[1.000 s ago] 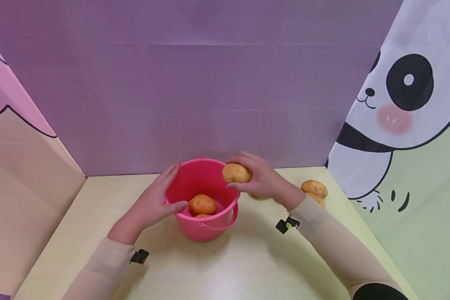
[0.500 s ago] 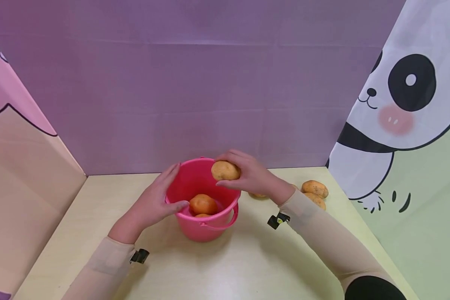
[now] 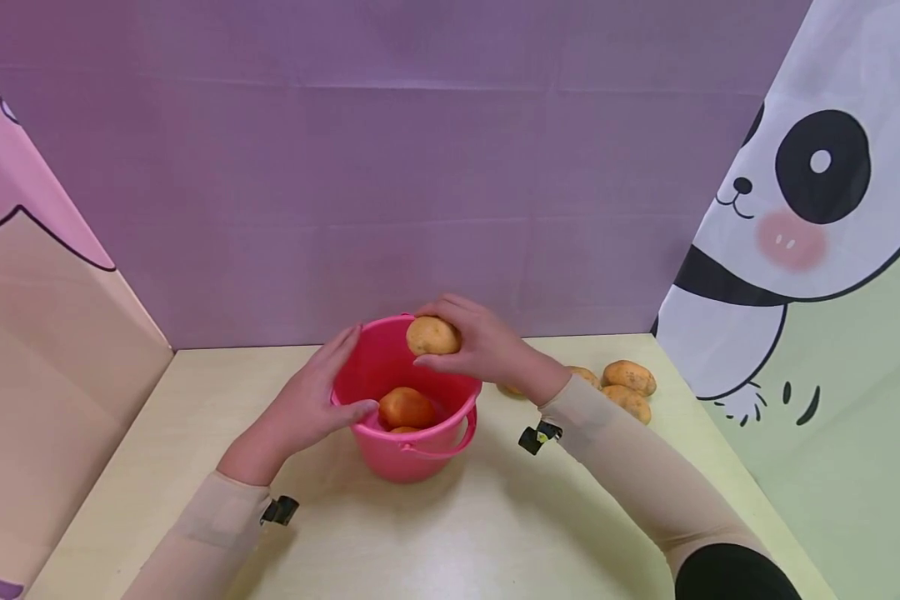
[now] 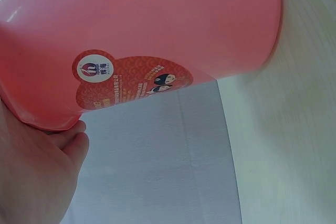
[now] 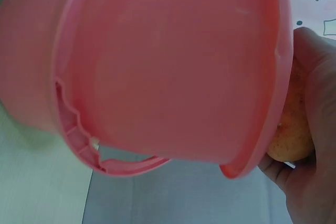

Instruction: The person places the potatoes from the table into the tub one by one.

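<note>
A pink bucket (image 3: pixel 408 458) stands upright on the table, its handle hanging at the front right. My left hand (image 3: pixel 307 400) holds its rim at the left, thumb across the near side. The left wrist view shows that hand's fingertips (image 4: pixel 76 145) against the rim. Above the bucket's opening, my right hand (image 3: pixel 483 342) grips a tan potato (image 3: pixel 431 336) between thumb and fingers. In the right wrist view, the same potato (image 5: pixel 294 124) is partly hidden behind the rim. Inside the bucket lies a rounded, orange-looking potato (image 3: pixel 406 408), with part of another (image 3: pixel 403 430) before it.
To the right, several potatoes (image 3: pixel 630 377) lie on the pale wooden table (image 3: pixel 390 550), some partly hidden by my right arm. A purple wall (image 3: pixel 420 167) rises behind the table; a panda-printed panel (image 3: pixel 817 250) stands at the right and a pink-and-beige panel (image 3: pixel 52 350) at the left.
My right hand has moved left with the potato, from the bucket's right rim to over its opening. More potatoes show behind the arm. My left hand stays at the rim.
</note>
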